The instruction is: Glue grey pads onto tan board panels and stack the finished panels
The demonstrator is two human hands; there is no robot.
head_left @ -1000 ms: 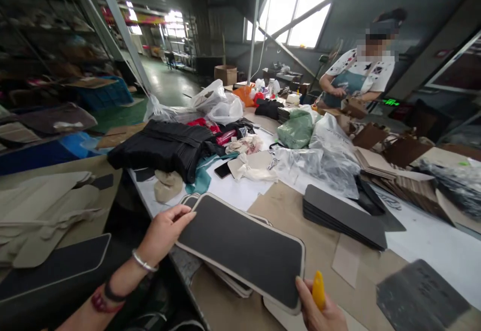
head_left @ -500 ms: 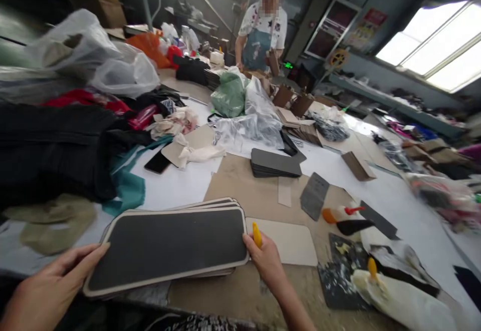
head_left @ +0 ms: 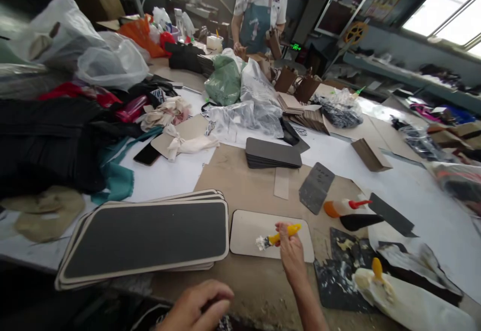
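My right hand (head_left: pixel 290 254) is closed on a yellow-handled glue brush (head_left: pixel 276 237), whose white bristles rest on a pale rounded panel (head_left: pixel 248 232) lying on brown cardboard (head_left: pixel 251 186). To the left of that panel lies a stack of dark panels with pale edges (head_left: pixel 145 236). My left hand (head_left: pixel 199 307) is low at the table's near edge, fingers curled; what it holds, if anything, is hidden.
A glue bottle with a red nozzle (head_left: pixel 342 206), a second brush (head_left: pixel 378 271) on a glue-smeared sheet, a stack of dark grey panels (head_left: pixel 273 152), a phone (head_left: pixel 147 154), black fabric (head_left: pixel 45 140) and plastic bags (head_left: pixel 246 101) cover the table. Another person (head_left: pixel 259 10) works at the far end.
The dark panel has been set down on the stack at left. My left hand let it go and dropped to the table edge. My right hand moved right and put the brush on the pale panel.
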